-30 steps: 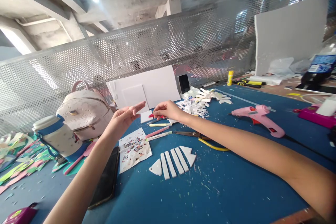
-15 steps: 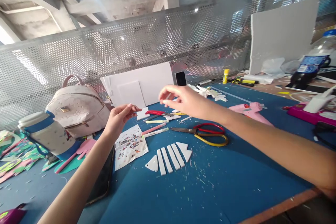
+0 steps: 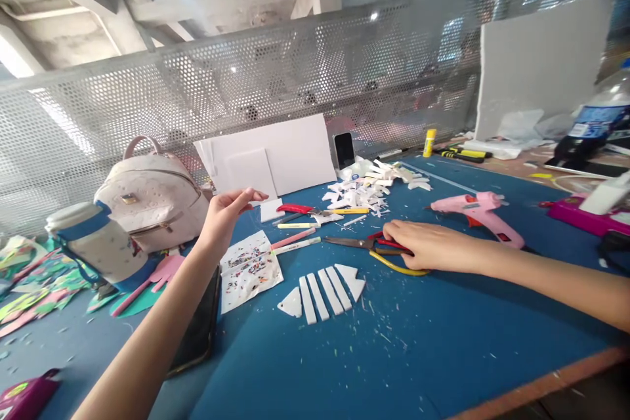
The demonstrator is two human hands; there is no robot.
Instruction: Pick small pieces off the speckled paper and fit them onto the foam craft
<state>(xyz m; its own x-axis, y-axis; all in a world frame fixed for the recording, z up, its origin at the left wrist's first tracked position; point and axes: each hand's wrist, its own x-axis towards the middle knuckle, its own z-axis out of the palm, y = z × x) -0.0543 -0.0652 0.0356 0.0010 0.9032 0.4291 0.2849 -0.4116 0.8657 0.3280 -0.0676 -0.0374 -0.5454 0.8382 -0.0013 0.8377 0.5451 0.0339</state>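
Right hand [image 3: 423, 248] closes on scissors [image 3: 378, 248] lying flat on table [image 3: 394, 354]; left hand [image 3: 227, 213] raised, fingers open, empty

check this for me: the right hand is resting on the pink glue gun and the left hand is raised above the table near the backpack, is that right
Not quite. In the head view the right hand rests on the scissors, over their red and yellow handles, not on the pink glue gun, which lies apart, beyond that hand. The left hand is indeed raised above the table near the backpack.
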